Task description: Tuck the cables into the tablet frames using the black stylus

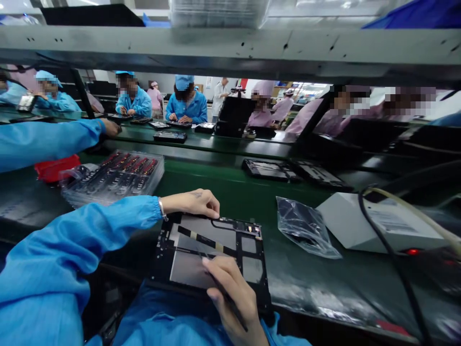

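Observation:
An opened tablet (230,233) lies in front of me at the bench's near edge, its inside facing up. It has a black frame, grey metal plates and a dark flex cable (201,240) with tan tape patches running aslant. My left hand (196,203) is closed at the tablet's far edge, fingers curled down onto the rim; its fingertips are partly hidden. My right hand (234,293) grips dark tweezers (225,290) like a pen, over the near middle of the tablet. The tweezers' tips point at the grey plate near the flex cable and are blurred.
Clear plastic trays (118,178) of small parts and a red bin (57,168) stand left. Right are a plastic bag (306,226), a white box (378,223) and a black cable (389,250). Tablet housings (272,170) lie beyond. A co-worker's sleeve (50,142) reaches in left; a shelf (230,48) hangs overhead.

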`<state>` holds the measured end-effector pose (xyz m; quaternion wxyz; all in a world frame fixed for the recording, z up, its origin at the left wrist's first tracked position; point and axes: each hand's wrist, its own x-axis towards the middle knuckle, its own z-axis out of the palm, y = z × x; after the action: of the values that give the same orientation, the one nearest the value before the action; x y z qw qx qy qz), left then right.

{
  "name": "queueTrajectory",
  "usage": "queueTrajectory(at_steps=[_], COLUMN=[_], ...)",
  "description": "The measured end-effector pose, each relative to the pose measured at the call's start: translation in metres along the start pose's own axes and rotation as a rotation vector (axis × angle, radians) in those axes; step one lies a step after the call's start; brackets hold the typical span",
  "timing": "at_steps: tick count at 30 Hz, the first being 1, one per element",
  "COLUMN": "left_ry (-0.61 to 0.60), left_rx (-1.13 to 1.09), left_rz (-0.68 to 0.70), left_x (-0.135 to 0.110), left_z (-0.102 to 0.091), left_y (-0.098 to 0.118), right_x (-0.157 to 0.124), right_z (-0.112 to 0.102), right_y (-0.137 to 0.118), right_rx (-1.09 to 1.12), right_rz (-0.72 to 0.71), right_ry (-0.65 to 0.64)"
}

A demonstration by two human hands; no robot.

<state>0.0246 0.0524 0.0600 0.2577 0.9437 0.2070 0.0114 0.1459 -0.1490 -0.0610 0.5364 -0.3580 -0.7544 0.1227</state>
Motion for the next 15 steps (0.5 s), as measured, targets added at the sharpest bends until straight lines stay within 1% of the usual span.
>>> queueTrajectory(at_steps=[3, 5, 6, 8, 10, 11, 12, 13, 14, 15], left_ry=[0.015, 0.022, 0.027, 0.054, 0.101, 0.122, 0.142, 0.162, 0.183, 0.208], left_rx=[-0.043, -0.108, -0.161, -0.286, -0.425, -0.499, -0.576, -0.659, -0.745, -0.831], left_rz=[0.044, 0.053, 0.049, 0.034, 0.006, -0.025, -0.064, -0.104, -0.136, -0.148], left_x=[-0.009, -0.014, -0.016, -0.021, -0.025, -0.027, -0.028, -0.030, -0.030, -0.031], left_z=[-0.008, -0.012, -0.014, -0.018, -0.022, -0.023, -0.022, -0.020, -0.016, -0.010], left_y=[0.011, 0.016, 0.018, 0.023, 0.029, 0.032, 0.034, 0.036, 0.037, 0.037], right_x=[0.003, 0.007, 0.010, 0.017, 0.024, 0.025, 0.026, 0.025, 0.022, 0.019], right_z=[0.000, -0.006, -0.012, -0.030, -0.053, -0.066, -0.079, -0.092, -0.103, -0.111], right_y=[0.004, 0.006, 0.007, 0.010, 0.016, 0.019, 0.022, 0.026, 0.029, 0.032], right_rx=[-0.090, -0.141, -0.180, -0.321, -0.534, -0.612, -0.639, -0.613, -0.559, -0.481], right_rz=[-0.045, -0.136, -0.210, -0.397, -0.584, -0.636, -0.655, -0.630, -0.548, -0.427], right_ry=[0.040, 0.051, 0.024, -0.090, -0.224, -0.258, -0.249, -0.215, -0.181, -0.155])
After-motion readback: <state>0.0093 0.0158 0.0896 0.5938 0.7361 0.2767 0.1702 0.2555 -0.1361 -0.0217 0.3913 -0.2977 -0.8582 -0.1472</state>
